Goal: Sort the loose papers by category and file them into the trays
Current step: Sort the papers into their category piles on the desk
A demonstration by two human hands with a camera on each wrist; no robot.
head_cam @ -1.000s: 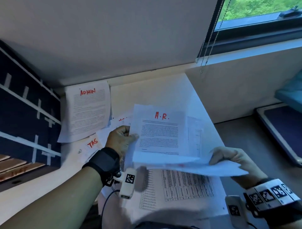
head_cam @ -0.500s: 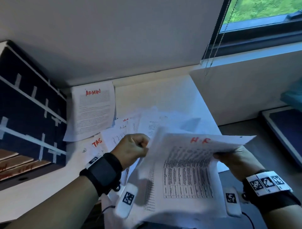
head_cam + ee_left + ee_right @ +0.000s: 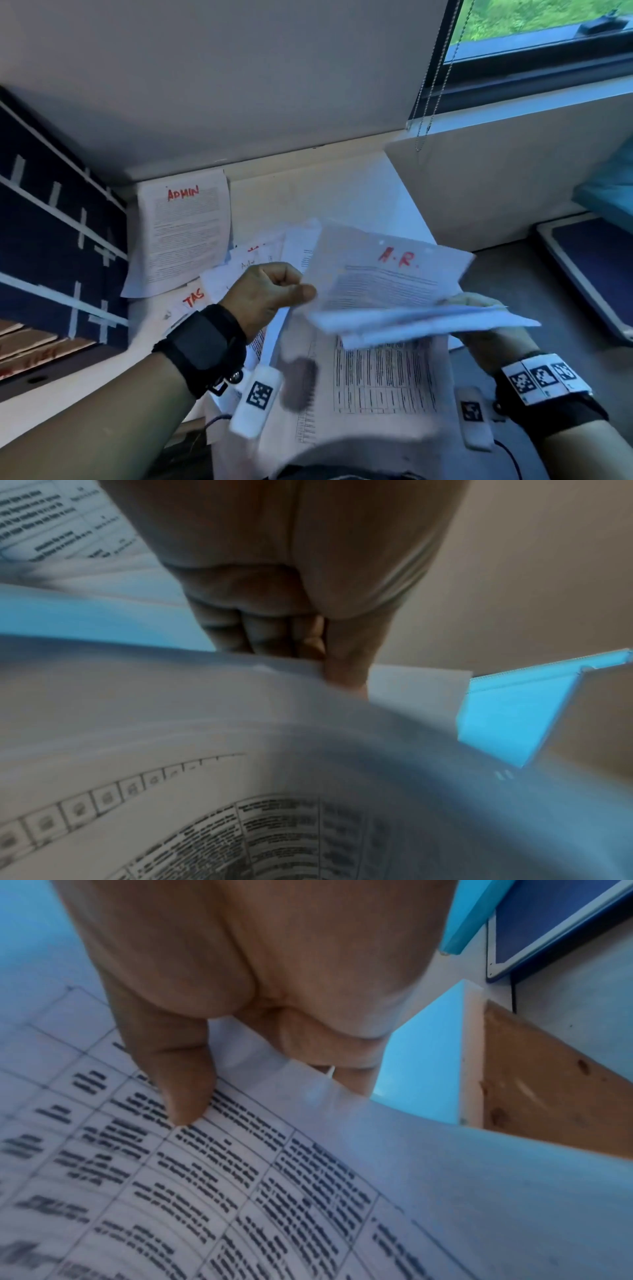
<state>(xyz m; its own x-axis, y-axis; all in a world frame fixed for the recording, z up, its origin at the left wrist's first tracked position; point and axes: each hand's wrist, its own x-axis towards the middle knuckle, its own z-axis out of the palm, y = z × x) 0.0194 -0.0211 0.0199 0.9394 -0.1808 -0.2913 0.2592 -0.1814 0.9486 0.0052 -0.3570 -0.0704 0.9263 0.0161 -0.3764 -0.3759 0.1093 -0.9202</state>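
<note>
My left hand (image 3: 274, 291) pinches the left edge of a sheet marked "A.R." (image 3: 387, 274) in red, lifted above the desk. My right hand (image 3: 479, 318), mostly hidden under the paper, holds a bundle of sheets (image 3: 411, 322) with a table-printed page (image 3: 383, 377) hanging down from it. In the right wrist view my thumb (image 3: 181, 1085) presses on that table page (image 3: 240, 1177). In the left wrist view curled fingers (image 3: 274, 631) grip paper edges (image 3: 240, 710). A sheet marked "ADMIN" (image 3: 181, 233) lies at the back left, with a loose pile (image 3: 239, 270) and a "TAS" sheet (image 3: 193, 298) beside it.
Dark blue stacked trays (image 3: 51, 240) with white tape stand on the left. The white desk (image 3: 342, 198) ends at a wall behind and a window ledge (image 3: 513, 109) on the right. A dark blue tray (image 3: 599, 267) lies lower right, beside a light blue object (image 3: 609, 195).
The bundle tipped up showing an "H.R." table page, then came down again. Now the "A.R." sheet is on top once more, pinched by my left hand.
</note>
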